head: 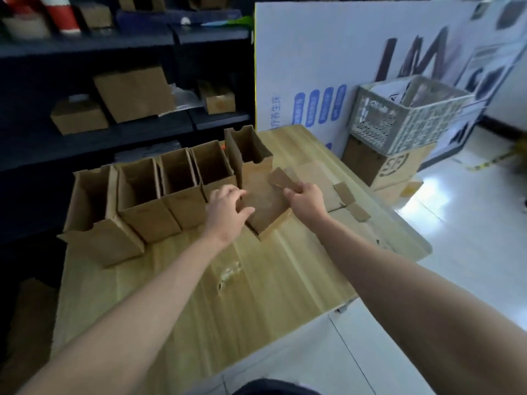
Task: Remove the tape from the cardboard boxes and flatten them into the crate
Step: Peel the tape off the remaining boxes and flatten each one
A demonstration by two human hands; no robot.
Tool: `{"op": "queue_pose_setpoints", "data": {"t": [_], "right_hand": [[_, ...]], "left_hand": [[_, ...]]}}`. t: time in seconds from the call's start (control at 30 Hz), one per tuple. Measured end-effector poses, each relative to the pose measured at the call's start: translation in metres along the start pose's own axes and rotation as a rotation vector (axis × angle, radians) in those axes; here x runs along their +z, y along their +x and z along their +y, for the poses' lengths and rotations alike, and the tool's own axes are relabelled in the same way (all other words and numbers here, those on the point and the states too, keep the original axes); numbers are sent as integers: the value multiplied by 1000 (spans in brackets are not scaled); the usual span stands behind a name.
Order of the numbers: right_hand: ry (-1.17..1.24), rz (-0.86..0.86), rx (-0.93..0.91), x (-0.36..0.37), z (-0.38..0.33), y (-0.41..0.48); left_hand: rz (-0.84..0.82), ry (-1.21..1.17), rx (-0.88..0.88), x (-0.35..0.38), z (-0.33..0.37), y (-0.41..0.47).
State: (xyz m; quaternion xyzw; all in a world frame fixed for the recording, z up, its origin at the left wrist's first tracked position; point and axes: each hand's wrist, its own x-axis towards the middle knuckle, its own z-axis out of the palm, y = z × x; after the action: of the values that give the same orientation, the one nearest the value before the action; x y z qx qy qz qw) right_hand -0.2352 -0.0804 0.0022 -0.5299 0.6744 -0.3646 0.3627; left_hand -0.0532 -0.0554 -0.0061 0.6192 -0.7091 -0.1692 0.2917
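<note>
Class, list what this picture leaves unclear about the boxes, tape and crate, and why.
Head view throughout:
- Contents of the grey perforated plastic crate: hidden by its wall and blurred.
- Tape on the brown cardboard box: blurred, and partly covered by the right hand gripping its flap.
- Fingertips of the left hand: hidden behind the hand itself, so grip unclear.
- Pale crumpled scrap on the wooden table: too blurred to identify.
</note>
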Motion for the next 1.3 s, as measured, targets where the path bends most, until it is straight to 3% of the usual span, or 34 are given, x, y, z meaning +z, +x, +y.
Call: {"op": "queue_pose_setpoints", "data": {"t": [0.1,0.3,0.73,0.87,1.03,1.13,1.3], "right_hand": [[27,93,71,-41,24,4],[165,199,218,-89,65,3],[268,227,497,-93,130,-19],[-24,192,375,-84,135,-19],[-595,-77,156,-95,137,-15],[-720,-195,156,-102,141,-9],[-737,-188,187,-99,145,-6]], "left_hand": [[-100,12,40,36,26,13],[-111,104,189,94,71,33],[-500,125,109,151,84,24],[-549,111,152,151,73,22],[-588,57,202,153,66,27],[-584,28,204,156,65,28],[-542,185,246,162,75,22]]}}
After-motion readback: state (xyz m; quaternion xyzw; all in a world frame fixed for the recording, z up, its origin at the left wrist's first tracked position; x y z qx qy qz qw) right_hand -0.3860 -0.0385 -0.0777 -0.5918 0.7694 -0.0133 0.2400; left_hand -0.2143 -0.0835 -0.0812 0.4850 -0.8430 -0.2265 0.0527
